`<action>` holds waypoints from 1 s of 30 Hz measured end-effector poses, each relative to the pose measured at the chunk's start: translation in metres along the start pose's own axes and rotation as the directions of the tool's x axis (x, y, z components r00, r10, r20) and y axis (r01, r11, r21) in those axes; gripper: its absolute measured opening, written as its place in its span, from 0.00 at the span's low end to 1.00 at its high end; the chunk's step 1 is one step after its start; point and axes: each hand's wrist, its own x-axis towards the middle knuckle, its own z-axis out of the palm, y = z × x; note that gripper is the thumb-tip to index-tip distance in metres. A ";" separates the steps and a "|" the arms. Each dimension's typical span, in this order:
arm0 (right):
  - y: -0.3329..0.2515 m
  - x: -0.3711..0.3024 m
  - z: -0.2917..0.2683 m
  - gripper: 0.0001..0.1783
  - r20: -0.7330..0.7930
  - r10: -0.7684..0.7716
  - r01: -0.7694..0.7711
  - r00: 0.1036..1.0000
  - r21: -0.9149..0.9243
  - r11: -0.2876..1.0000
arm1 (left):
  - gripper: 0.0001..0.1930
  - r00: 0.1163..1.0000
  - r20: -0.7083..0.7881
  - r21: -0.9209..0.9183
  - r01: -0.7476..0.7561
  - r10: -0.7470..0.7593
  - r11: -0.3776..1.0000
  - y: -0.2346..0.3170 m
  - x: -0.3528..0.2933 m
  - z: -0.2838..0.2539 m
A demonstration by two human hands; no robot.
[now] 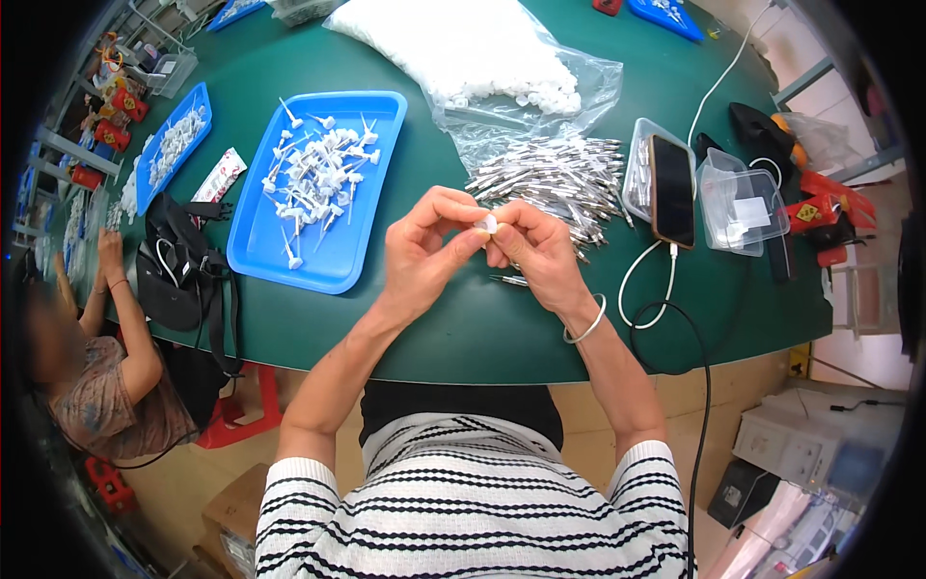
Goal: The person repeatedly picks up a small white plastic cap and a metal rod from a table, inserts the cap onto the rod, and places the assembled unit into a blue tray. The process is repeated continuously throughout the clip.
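My left hand [429, 243] and my right hand [536, 249] meet above the table, fingertips closed together. Between them they pinch a small white plastic cap [490, 224]; whether a metal pin is in it is hidden by the fingers. Just beyond my right hand spreads a heap of thin metal pins [555, 183], with a few loose ones near its front edge. Left of my hands stands a blue tray [253, 232] holding many white caps with thin stems [323, 179]. Behind the pins lies an open clear plastic bag [482, 48] full of small white plastic pieces.
On the right of the green table [463, 338] are a phone [672, 188] with a white cable, a clear container [743, 212] and red devices [830, 212]. At left lie a black bag [178, 261] and a smaller blue tray [198, 96]. A co-worker [106, 376] sits there.
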 end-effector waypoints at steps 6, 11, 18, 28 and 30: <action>-0.003 0.004 0.005 0.07 -0.136 -0.117 0.122 0.984 0.027 0.992 | 0.11 0.990 -0.124 0.220 -0.045 0.073 0.974 0.006 -0.001 0.008; -0.008 0.004 0.005 0.07 -0.158 -0.158 0.144 0.975 -0.099 0.985 | 0.10 0.988 -0.135 0.207 -0.050 0.079 0.977 0.005 0.000 0.008; -0.005 0.004 0.003 0.06 -0.183 -0.195 0.160 0.964 -0.190 0.969 | 0.08 0.985 -0.132 0.214 -0.082 0.112 0.973 0.003 -0.002 0.009; -0.003 0.003 0.004 0.07 -0.196 -0.224 0.187 0.955 -0.192 0.963 | 0.03 0.990 -0.135 0.209 -0.017 0.046 0.978 0.004 -0.003 0.007; -0.005 0.003 0.004 0.07 -0.186 -0.209 0.168 0.960 -0.213 0.962 | 0.03 0.990 -0.138 0.185 0.016 0.009 0.983 0.004 -0.003 0.007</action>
